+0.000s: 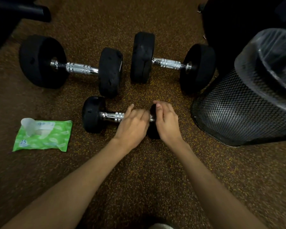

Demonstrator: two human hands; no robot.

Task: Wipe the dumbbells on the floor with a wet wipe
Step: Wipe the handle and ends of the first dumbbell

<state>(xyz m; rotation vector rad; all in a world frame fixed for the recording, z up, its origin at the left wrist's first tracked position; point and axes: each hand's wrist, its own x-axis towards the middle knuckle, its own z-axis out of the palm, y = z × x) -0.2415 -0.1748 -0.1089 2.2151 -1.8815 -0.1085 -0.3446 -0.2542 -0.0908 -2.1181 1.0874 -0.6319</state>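
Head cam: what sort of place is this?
Probably a gym or home workout corner: speckled rubber-like floor, the left dumbbell, right dumbbell and small dumbbell lying on it, and a lined mesh bin beside them.

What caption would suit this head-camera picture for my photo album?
Left hand and right hand hold the small black-and-chrome dumbbell on the speckled brown floor, green wet-wipe pack lying nearby.

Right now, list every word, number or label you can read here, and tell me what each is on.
"15": printed on the lower left corner of the green wet wipe pack.
White label on that pack: print too blurred to read.
Left far dumbbell, right far dumbbell, near dumbbell, mesh bin: no readable marks.
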